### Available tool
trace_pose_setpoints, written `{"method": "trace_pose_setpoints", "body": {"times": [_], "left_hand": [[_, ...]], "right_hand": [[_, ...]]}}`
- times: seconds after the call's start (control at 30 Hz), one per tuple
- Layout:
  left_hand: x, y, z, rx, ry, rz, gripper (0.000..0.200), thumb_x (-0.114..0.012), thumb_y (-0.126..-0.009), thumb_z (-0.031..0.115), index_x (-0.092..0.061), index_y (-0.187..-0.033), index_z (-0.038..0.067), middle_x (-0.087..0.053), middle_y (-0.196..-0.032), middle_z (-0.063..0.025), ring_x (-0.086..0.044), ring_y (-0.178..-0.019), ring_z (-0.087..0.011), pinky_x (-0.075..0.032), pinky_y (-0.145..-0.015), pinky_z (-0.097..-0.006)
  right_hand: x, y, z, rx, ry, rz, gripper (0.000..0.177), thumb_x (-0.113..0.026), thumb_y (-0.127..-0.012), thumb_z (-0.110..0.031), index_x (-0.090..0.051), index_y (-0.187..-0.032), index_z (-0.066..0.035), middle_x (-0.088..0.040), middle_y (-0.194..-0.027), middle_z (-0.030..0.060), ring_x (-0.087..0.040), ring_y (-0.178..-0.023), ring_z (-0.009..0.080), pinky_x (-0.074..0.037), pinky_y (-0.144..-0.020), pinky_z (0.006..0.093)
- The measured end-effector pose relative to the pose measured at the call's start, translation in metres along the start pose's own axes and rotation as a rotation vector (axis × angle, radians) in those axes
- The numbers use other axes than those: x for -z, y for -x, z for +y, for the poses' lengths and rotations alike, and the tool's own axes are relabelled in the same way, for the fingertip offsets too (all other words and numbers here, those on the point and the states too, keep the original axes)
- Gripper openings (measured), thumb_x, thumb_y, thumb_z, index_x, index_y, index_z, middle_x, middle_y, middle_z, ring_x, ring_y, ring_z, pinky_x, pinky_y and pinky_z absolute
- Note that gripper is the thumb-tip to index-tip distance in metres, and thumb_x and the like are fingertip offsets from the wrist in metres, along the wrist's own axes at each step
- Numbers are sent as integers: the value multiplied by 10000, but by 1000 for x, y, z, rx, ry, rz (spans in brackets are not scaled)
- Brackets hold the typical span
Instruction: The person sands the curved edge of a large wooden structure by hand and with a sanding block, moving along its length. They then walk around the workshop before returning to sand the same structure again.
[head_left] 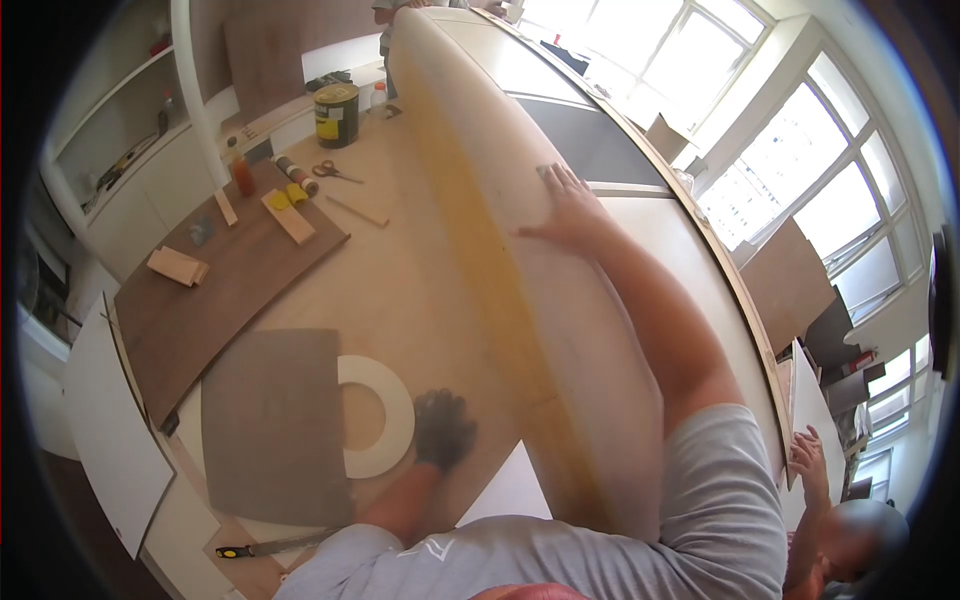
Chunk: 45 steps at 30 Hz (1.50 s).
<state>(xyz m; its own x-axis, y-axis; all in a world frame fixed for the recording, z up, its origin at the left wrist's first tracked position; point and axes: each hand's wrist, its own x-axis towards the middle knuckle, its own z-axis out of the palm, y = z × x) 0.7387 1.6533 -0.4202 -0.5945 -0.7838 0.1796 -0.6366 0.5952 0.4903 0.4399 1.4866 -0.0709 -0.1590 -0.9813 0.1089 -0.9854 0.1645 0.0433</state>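
Note:
My right hand [570, 212] is bare and lies with its fingers spread on the pale curved side of a long panel structure [520, 180]. A small greyish patch shows at its fingertips; I cannot make out what it is. My left hand [443, 428], in a dark glove, rests on the wooden table [420, 300] with its fingers apart, holding nothing that I can see. Just left of it lies a pale wooden ring [395, 420], partly against a brown rectangular sheet [275, 425]. A yellowish strip [480, 260] runs along the structure's lower side.
A dark brown board [215, 290] carries wood blocks [178, 266]. Farther back are scissors [337, 172], a large can [336, 115] and an orange bottle [243, 175]. A saw [280, 545] lies near me. Other people appear at the far end and the lower right [850, 545].

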Motion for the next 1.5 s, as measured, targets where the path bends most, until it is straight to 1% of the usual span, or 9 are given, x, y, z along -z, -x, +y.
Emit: {"method": "trace_pose_setpoints", "body": {"times": [0.13, 0.43, 0.53, 0.73, 0.87, 0.97, 1.07, 1.27, 1.5], "left_hand": [[-2, -1, 0, 1, -12, 12, 542, -755, -857, 406, -643, -1295, 107, -556, -1425, -218, -467, -1404, -474, -281, -1243, -660], [6, -4, 3, 9, -4, 16, 562, -770, -843, 420, -644, -1294, 110, -562, -1425, -229, -469, -1408, -472, -299, -1231, -657], [4, -4, 5, -1, -26, 11, 559, -769, -841, 418, -645, -1288, 107, -562, -1423, -233, -476, -1399, -473, -310, -1224, -656], [4, -8, 2, -1, -15, 46, 539, -761, -840, 406, -646, -1268, 100, -567, -1403, -237, -493, -1369, -477, -326, -1203, -659], [6, -3, 5, -3, 1, 50, 529, -754, -842, 404, -645, -1263, 102, -567, -1384, -229, -495, -1357, -480, -330, -1195, -660], [1, -2, 1, -26, -16, 74, 518, -760, -836, 399, -646, -1245, 103, -572, -1367, -226, -499, -1351, -476, -328, -1199, -655], [29, -9, 18, -36, -58, 96, 429, -734, -862, 400, -658, -1145, 86, -576, -1215, -185, -531, -1222, -405, -385, -1108, -588], [3, -5, 7, 21, -52, 3, 513, -782, -810, 387, -654, -1217, 104, -566, -1327, -211, -502, -1321, -453, -335, -1186, -640], [-3, 0, 4, -12, -35, 122, 553, -780, -825, 407, -659, -1276, 111, -556, -1377, -219, -474, -1378, -462, -320, -1212, -651]], "right_hand": [[-2, -50, -13, -106, -77, 36, 1310, -842, -752, -731, -324, -1672, 43, -304, -1758, 242, -236, -1656, 378, -238, -1351, 471], [0, -19, 4, 50, -103, 43, 1275, -835, -764, -737, -350, -1672, 17, -315, -1751, 250, -252, -1651, 371, -229, -1352, 475], [-8, -58, -4, -76, -134, 65, 1266, -852, -763, -711, -351, -1671, 16, -309, -1752, 253, -254, -1652, 371, -220, -1355, 472], [-19, -42, 9, 90, 81, -8, 1290, -817, -762, -772, -318, -1693, -31, -298, -1771, 202, -250, -1652, 344, -228, -1353, 466], [-10, -75, -3, -130, -90, 28, 1298, -817, -779, -731, -287, -1690, 27, -289, -1766, 242, -218, -1665, 357, -202, -1361, 437], [-11, -52, -4, 0, 12, 14, 1299, -814, -782, -725, -280, -1692, 32, -281, -1769, 244, -223, -1665, 349, -204, -1359, 436], [-12, -33, 3, 84, 60, -6, 1303, -814, -778, -724, -276, -1693, 32, -295, -1760, 253, -234, -1660, 355, -222, -1352, 444], [-8, -60, -13, -114, -53, 45, 1310, -860, -754, -686, -291, -1688, 34, -307, -1750, 268, -251, -1653, 365, -233, -1350, 464], [-3, -26, 1, 40, -16, 0, 1323, -860, -747, -692, -283, -1693, 30, -301, -1756, 257, -267, -1648, 355, -255, -1343, 474]]}}
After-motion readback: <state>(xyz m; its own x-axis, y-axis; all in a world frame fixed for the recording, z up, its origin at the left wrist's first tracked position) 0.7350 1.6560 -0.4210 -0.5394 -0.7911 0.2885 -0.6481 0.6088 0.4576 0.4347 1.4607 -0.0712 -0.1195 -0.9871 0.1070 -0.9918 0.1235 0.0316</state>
